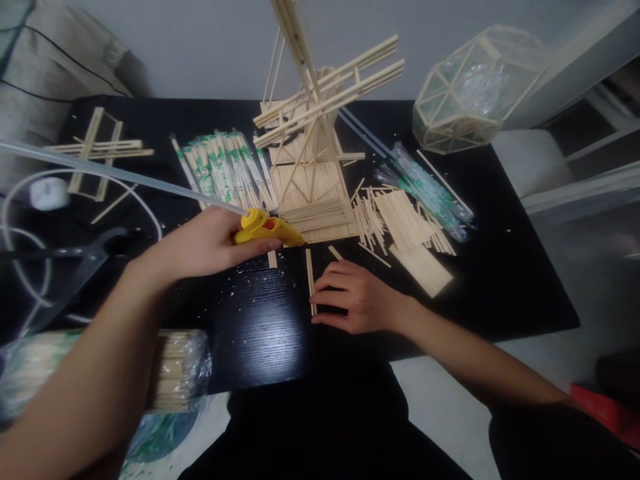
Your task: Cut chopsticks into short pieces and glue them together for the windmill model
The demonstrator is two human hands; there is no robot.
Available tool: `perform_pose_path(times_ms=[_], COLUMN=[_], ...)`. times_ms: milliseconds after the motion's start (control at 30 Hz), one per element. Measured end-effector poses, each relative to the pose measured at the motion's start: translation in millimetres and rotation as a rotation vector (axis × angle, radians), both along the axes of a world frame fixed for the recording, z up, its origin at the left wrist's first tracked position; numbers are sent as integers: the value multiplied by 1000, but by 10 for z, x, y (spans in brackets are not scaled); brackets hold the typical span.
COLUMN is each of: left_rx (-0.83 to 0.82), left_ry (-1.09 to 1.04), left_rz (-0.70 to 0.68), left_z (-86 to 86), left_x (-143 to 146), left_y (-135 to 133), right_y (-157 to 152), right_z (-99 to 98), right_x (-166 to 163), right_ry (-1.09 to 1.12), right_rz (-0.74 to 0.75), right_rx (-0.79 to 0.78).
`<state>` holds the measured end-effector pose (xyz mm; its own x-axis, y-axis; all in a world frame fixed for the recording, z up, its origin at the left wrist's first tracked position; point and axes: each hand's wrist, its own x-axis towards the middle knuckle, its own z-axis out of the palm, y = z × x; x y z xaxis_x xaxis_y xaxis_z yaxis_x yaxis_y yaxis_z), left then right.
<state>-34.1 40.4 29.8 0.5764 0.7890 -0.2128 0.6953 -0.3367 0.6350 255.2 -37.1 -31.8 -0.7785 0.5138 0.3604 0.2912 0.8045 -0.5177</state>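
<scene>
My left hand is wrapped round a yellow glue gun, its nozzle pointing right and down. From the gun's rear a long translucent glue stick runs out to the left. Just under the nozzle, a pair of thin wooden sticks lies side by side on the black table. The fingertips of my right hand grip the lower part of this pair. Behind the gun stands a windmill-like model made of wooden sticks, with crossed blades and a slatted base.
Wrapped chopsticks lie left of the model. Cut sticks, flat stick panels and plastic wrappers are on the right. A polyhedral frame stands at the back right. A white cable and a chopstick bundle are left.
</scene>
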Motion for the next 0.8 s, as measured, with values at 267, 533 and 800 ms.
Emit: perform_pose_path(times_ms=[267,533,800], left_rx=[60,241,340], left_ry=[-1,34,5], left_rz=[63,-8,-82], left_z=[34,74,84], left_x=[-48,36,101], left_y=[-2,-22,-23], right_y=[46,169,197], right_z=[62,-20,-39], right_x=[23,95,142], right_ry=[120,154,93], right_rz=[-147,-565,-619], right_rx=[-18,9,-71])
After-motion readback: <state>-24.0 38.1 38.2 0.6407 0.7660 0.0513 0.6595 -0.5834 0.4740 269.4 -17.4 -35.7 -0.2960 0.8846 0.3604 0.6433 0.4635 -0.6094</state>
